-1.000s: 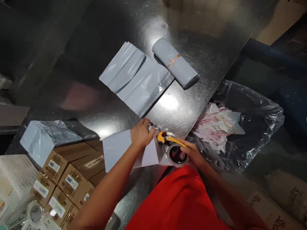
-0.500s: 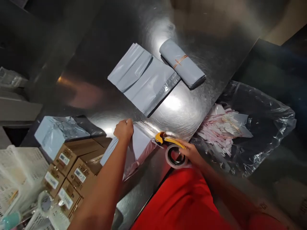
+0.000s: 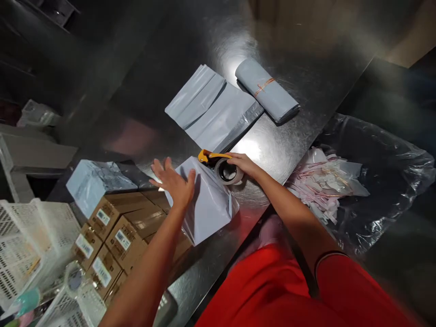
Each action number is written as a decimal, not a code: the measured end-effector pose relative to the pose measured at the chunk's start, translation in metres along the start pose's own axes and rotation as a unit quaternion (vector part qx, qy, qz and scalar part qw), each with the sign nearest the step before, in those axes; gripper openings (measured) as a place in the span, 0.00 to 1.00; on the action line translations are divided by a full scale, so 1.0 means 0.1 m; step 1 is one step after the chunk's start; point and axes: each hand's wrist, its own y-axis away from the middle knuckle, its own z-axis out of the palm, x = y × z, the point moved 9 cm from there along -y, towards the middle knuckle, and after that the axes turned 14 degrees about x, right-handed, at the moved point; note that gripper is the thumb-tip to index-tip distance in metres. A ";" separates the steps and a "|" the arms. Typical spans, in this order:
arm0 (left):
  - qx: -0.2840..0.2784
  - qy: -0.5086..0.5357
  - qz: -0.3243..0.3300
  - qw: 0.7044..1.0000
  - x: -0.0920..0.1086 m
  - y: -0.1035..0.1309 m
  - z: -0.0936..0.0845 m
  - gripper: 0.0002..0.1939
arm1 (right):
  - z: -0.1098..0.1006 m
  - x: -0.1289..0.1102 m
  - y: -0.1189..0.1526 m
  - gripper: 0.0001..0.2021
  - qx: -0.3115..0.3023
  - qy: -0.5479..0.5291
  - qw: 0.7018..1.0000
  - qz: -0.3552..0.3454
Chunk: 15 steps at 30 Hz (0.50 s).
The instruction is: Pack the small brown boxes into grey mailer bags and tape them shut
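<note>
A wrapped parcel in pale grey plastic [image 3: 209,211] lies near the table's front edge. My left hand [image 3: 175,184] is over its left side with fingers spread, holding nothing; whether the palm touches the plastic is unclear. My right hand [image 3: 243,164] grips a yellow-handled tape dispenser [image 3: 214,156] carrying a roll of tape [image 3: 229,172]. The dispenser's head is at the parcel's far edge. Beyond it lies a flat stack of grey mailing bags [image 3: 218,111], with a rolled bundle of bags [image 3: 267,91] tied with an orange band at its right.
Several brown boxes with labels [image 3: 124,236] stand at the left, beside a grey-wrapped parcel [image 3: 90,184]. White plastic baskets [image 3: 51,227] are at the far left. Past the table's right edge, a clear plastic bag [image 3: 391,181] has paper scraps [image 3: 327,181] on it.
My left hand has let go of the plastic and spread its fingers. The dispenser, in my right hand, has moved up and left to the parcel's far edge. The parcel has turned and its pale face shows.
</note>
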 end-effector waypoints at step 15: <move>-0.115 -0.029 -0.030 0.993 0.07 -0.21 0.38 0.21 | -0.37 0.18 0.50 0.22 -0.045 0.020 0.998 0.044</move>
